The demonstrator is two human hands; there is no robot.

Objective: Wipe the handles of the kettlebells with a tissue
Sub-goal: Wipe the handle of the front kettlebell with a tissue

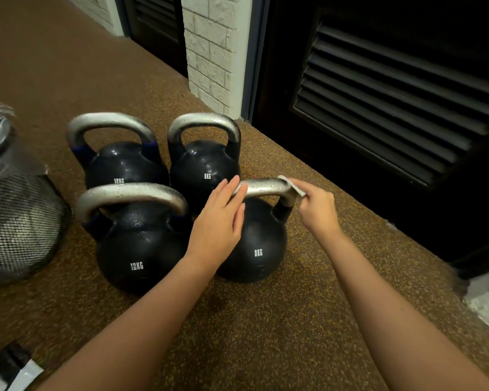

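Several black kettlebells with silver handles stand together on the brown floor. The near right one, marked 8KG [254, 244], has its handle [266, 187] between my hands. My right hand [316, 207] pinches a white tissue [292, 185] against the right bend of that handle. My left hand [220, 218] rests with straight fingers on the handle's left end. A near left 12KG kettlebell [137, 249], a far left 12KG kettlebell [122, 162] and a far right 8KG kettlebell [203, 165] stand untouched.
A black mesh bin [17, 215] with a clear liner stands at the left. A dark packet [9, 371] lies at the bottom left corner. Dark louvred doors [393, 94] and a white brick pillar [212, 52] line the right side and the back.
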